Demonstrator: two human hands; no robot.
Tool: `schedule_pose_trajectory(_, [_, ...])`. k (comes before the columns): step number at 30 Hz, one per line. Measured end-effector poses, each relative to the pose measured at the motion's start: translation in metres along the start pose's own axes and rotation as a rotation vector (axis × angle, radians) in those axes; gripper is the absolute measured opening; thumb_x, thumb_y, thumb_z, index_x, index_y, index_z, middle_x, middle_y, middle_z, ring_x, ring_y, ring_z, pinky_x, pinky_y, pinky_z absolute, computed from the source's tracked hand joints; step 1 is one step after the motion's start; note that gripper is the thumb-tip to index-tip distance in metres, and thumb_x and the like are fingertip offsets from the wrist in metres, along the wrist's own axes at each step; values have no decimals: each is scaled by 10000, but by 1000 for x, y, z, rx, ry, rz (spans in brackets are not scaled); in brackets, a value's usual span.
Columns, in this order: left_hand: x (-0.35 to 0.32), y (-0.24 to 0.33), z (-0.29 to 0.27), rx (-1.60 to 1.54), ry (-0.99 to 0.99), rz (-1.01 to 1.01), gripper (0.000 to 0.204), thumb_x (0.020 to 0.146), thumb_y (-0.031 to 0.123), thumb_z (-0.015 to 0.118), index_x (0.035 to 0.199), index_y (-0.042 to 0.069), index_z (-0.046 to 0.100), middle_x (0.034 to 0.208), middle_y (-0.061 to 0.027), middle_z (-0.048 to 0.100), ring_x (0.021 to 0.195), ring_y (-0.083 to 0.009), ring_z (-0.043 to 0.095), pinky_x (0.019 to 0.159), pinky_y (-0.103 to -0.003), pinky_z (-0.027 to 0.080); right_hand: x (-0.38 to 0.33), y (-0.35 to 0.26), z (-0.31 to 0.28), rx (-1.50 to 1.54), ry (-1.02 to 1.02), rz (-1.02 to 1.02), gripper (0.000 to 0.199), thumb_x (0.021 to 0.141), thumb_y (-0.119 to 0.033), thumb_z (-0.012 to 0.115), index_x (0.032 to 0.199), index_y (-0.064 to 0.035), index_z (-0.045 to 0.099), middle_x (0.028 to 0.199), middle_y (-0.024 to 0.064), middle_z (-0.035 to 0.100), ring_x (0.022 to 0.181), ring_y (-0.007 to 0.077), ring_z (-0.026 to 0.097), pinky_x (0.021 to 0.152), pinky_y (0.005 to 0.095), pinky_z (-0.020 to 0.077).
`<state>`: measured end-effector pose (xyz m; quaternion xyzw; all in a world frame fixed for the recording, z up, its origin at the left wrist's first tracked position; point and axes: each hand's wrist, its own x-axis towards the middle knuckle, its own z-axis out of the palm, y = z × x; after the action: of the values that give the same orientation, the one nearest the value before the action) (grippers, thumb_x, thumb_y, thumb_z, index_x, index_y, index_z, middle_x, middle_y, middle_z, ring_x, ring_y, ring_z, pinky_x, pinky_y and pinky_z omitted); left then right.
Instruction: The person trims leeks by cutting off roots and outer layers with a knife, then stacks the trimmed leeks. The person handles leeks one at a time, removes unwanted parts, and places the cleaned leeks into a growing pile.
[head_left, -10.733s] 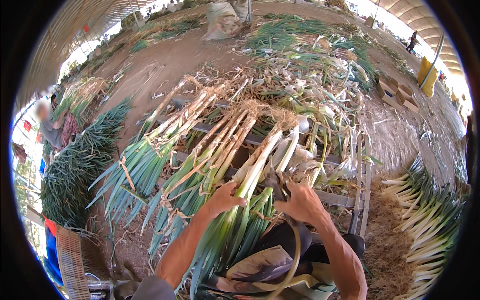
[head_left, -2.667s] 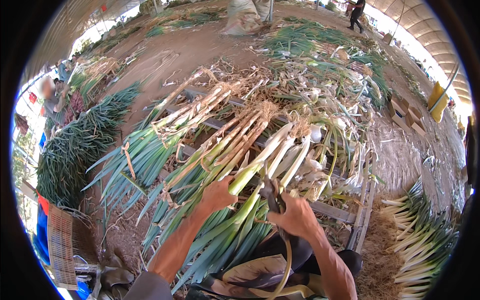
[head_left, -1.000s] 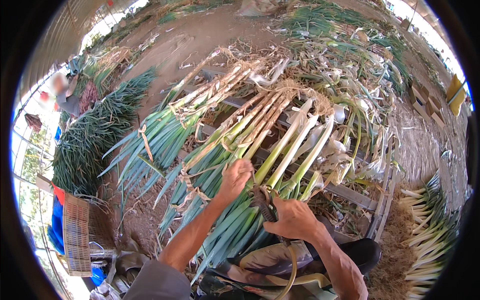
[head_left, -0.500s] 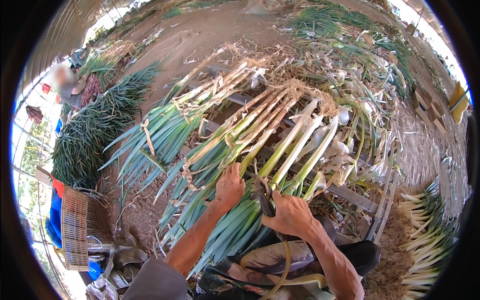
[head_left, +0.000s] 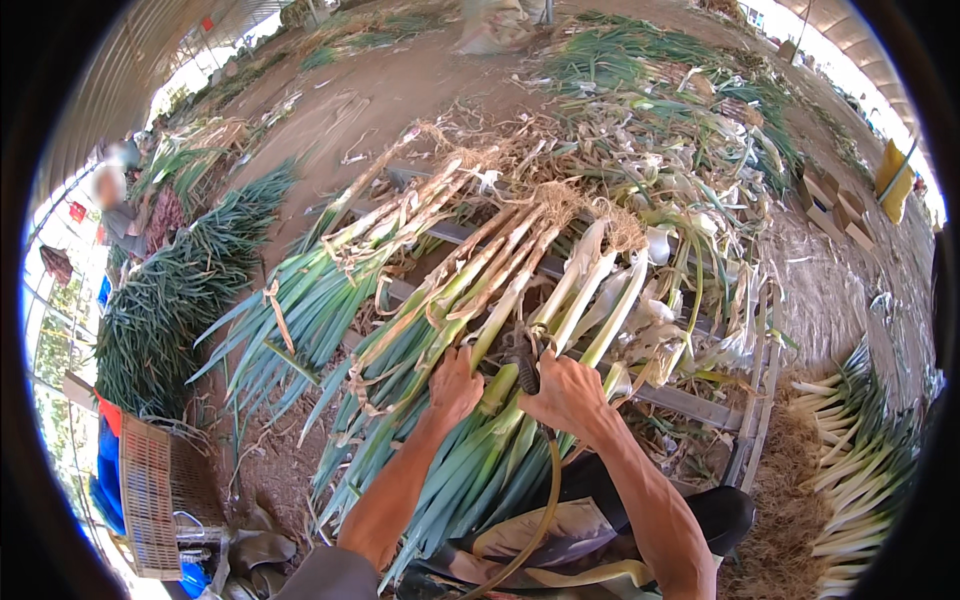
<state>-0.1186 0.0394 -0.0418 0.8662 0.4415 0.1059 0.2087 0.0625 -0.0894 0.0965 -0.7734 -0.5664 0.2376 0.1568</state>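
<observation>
Head view | right hand (head_left: 565,395): fingers wrapped round the dark nozzle (head_left: 526,372), hose (head_left: 546,490) trailing below, likely to steady its aim | left hand (head_left: 455,387): fingers curled just beside an onion stalk (head_left: 500,315), pinching or not, cannot tell | stalk lies across metal rack (head_left: 690,407), roots (head_left: 560,203) far, leaves (head_left: 440,515) near, presumably for easy reach

Head-worn fisheye, wide, close above leeks (head_left: 507,305), facing down, ahead.

ribbed arched roof (head_left: 110,85) | brown dirt floor (head_left: 335,105) | bright daylight (head_left: 48,275) through barred left side (head_left: 60,378)
</observation>
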Motion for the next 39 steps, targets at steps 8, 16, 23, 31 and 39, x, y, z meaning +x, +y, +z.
schedule_pose_trajectory(8, [-4,-10,3,-33,5,86,493,825,162,644,1251,-34,492,1085,-289,563,1013,-478,568,893,-531,480,40,24,6,-17,133,-13,420,717,-292,661,849,101,593,619,153,597,490,261,565,470,417,468])
schedule_pose_trajectory(16, [0,-19,14,-39,23,124,476,817,154,644,1232,-24,492,1048,-282,574,985,-470,580,893,-520,482,73,26,-13,-3,130,113,378,693,-233,684,853,106,632,691,228,669,615,349,681,594,435,552])
schedule_pose_trajectory(23, [33,-24,27,-188,-57,70,385,908,176,581,1202,-54,486,1010,-310,614,905,-503,610,793,-555,489,47,20,-34,79,68,93,366,695,-248,669,817,96,638,678,226,664,607,358,677,586,443,545])
schedule_pose_trajectory(31, [28,-8,23,-162,64,196,274,945,234,635,1009,-1,509,852,-255,618,800,-461,614,720,-523,494,43,31,-29,43,148,47,350,688,-256,676,745,85,621,614,201,626,526,320,617,530,445,501])
schedule_pose_trajectory(39, [20,-9,22,-121,43,204,246,949,228,620,1004,15,511,822,-227,626,788,-440,628,706,-505,506,52,34,-22,91,90,83,323,688,-264,682,692,50,605,600,166,607,520,284,583,514,422,481])
